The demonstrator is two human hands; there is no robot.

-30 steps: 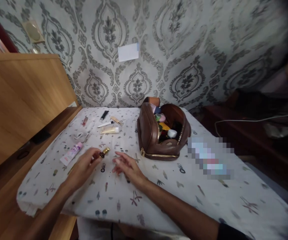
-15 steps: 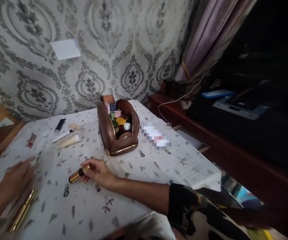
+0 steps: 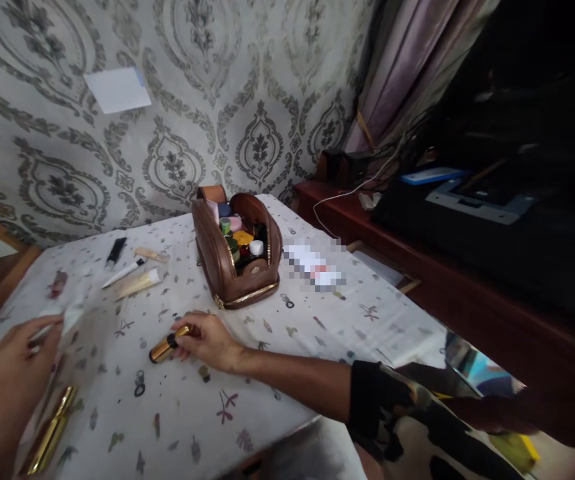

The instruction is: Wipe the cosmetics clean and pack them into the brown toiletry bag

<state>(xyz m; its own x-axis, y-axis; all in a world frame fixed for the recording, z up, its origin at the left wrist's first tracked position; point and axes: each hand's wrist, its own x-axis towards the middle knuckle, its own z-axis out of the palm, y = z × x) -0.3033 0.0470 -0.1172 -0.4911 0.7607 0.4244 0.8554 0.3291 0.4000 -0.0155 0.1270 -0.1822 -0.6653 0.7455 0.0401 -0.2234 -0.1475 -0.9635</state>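
Observation:
My right hand (image 3: 207,339) grips a gold cosmetic tube (image 3: 163,348) with a black band, held tilted just above the patterned white cloth. My left hand (image 3: 20,363) has thumb and fingers pinched on a thin white piece (image 3: 71,319) that looks like a wipe or tissue; motion blurs it. A second, shiny gold tube (image 3: 52,432) lies on the cloth beside my left wrist. Beyond my right hand stands a brown leather makeup bag (image 3: 234,277), its zip undone, with several small jars and bottles inside.
Behind my left hand lie a black tube (image 3: 116,252), a slim white tube (image 3: 123,273), a beige tube (image 3: 138,283) and a small reddish item (image 3: 58,283). A blurred-out white packet (image 3: 317,265) rests right of the bag. A dark wooden desk (image 3: 392,257) borders the table's right side.
My left hand has lifted slightly and its fingers are now pinched on the white piece. My right hand keeps the gold tube, a little further right in view; the view has also shifted slightly.

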